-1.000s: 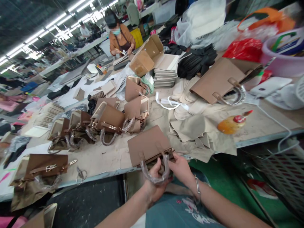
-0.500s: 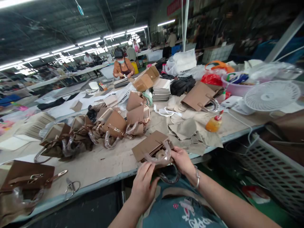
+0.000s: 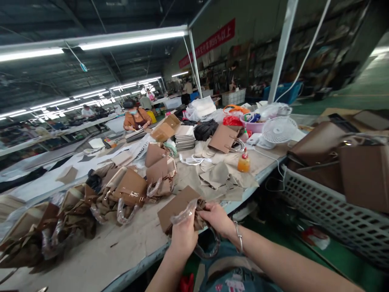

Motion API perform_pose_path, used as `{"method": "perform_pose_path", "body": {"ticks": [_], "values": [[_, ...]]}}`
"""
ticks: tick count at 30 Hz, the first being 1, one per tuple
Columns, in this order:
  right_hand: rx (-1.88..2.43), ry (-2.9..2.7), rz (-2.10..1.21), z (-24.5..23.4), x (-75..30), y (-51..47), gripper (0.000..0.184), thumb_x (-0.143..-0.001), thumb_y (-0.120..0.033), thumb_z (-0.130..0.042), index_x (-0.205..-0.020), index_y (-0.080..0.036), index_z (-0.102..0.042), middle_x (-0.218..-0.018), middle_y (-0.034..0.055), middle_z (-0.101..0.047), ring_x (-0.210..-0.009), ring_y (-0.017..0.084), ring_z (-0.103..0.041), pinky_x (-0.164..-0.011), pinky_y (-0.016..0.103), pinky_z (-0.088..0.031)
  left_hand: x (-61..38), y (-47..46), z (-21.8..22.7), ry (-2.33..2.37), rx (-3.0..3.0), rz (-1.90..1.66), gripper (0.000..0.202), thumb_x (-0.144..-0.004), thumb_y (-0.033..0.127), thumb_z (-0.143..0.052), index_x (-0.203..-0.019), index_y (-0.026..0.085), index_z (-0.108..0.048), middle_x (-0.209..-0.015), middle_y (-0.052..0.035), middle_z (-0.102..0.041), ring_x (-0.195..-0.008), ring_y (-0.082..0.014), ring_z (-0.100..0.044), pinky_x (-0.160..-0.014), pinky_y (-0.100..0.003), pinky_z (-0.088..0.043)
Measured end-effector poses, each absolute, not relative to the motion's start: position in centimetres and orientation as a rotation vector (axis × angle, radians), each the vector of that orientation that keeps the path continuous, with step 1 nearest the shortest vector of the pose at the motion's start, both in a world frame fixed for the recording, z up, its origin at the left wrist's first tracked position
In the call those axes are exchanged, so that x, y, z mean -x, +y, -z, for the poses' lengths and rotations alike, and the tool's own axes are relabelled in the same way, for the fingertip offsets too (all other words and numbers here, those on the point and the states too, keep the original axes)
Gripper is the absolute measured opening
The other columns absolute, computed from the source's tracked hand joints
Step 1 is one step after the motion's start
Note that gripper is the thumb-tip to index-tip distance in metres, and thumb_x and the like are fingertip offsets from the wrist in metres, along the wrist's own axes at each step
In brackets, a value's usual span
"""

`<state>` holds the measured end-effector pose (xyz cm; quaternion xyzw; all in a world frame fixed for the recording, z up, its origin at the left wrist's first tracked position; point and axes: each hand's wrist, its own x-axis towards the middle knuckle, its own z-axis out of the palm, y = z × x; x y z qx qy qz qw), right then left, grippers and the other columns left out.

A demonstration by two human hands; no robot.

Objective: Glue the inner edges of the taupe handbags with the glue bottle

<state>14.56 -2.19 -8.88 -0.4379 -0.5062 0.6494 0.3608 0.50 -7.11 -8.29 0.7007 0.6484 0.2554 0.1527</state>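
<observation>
A brown handbag (image 3: 175,207) lies at the table's front edge, its flat panel on the tabletop and its bunched lining towards me. Clear plastic wraps its handles; one handle loops down over the edge. My left hand (image 3: 184,236) is closed on the bag's near side, under the wrapped upper handle, with the fingertips partly hidden. With its fingers pinched, my right hand (image 3: 216,219) grips the brown lining (image 3: 199,215) at the bag's right end. A bracelet (image 3: 238,237) circles my right wrist.
Several unfinished brown bags (image 3: 130,186) line the table to the left. Beige sheets (image 3: 215,174), a bottle of amber liquid (image 3: 244,161) and a white fan (image 3: 278,132) stand or lie beyond. A plastic basket (image 3: 328,198) full of bags is at right. A co-worker (image 3: 136,117) sits across the table.
My view has turned right, bringing the bags in the basket into sight. My left hand has closed on the bag's near side, and my right hand has moved inward onto the lining.
</observation>
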Motion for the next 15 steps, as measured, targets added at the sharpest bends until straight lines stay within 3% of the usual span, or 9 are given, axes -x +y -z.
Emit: {"method": "perform_pose_path", "body": {"ticks": [3, 7, 12, 15], "values": [[1.102, -1.327, -1.684, 8.6, -14.6, -2.6, 0.017, -0.07, -0.031, -0.058, -0.065, -0.015, -0.062, -0.051, -0.0039, -0.049, -0.047, 0.008, -0.04, -0.046, 0.02, -0.033, -0.2, -7.1, 8.1, 1.802, -1.999, -0.806, 0.073, -0.067, -0.002, -0.049, -0.133, 0.026, -0.056, -0.136, -0.0081, -0.058, -0.127, -0.0314, -0.05, -0.11, -0.046, -0.033], [1.027, -1.403, -1.76, 7.4, -15.2, -3.2, 0.014, -0.07, -0.026, -0.054, -0.071, -0.016, -0.065, -0.057, -0.0039, -0.049, -0.053, 0.009, -0.043, -0.05, 0.02, -0.038, 0.2, -7.3, 7.1, 1.709, -2.03, -0.854, 0.067, -0.073, 0.004, -0.051, -0.132, 0.036, -0.055, -0.136, -0.0006, -0.057, -0.128, -0.0277, -0.049, -0.11, -0.042, -0.034], [0.937, -1.603, -1.771, 5.5, -16.2, -4.0, 0.006, -0.066, -0.023, -0.059, -0.066, -0.018, -0.062, -0.059, -0.0045, -0.051, -0.058, 0.011, -0.046, -0.055, 0.021, -0.037, 1.1, -7.2, 5.7, 1.785, -2.113, -0.835, 0.052, -0.068, 0.008, -0.059, -0.113, 0.032, -0.07, -0.117, -0.0049, -0.069, -0.113, -0.0308, -0.059, -0.101, -0.043, -0.043], [0.991, -1.864, -1.494, 3.8, -16.6, -5.2, 0.01, -0.066, -0.028, -0.066, -0.072, -0.019, -0.065, -0.06, -0.0041, -0.054, -0.058, 0.012, -0.048, -0.055, 0.023, -0.034, 1.8, -7.3, 5.3, 1.772, -2.137, -0.886, 0.053, -0.062, 0.005, -0.059, -0.106, 0.031, -0.072, -0.111, -0.0047, -0.071, -0.106, -0.0296, -0.062, -0.097, -0.04, -0.045]]}}
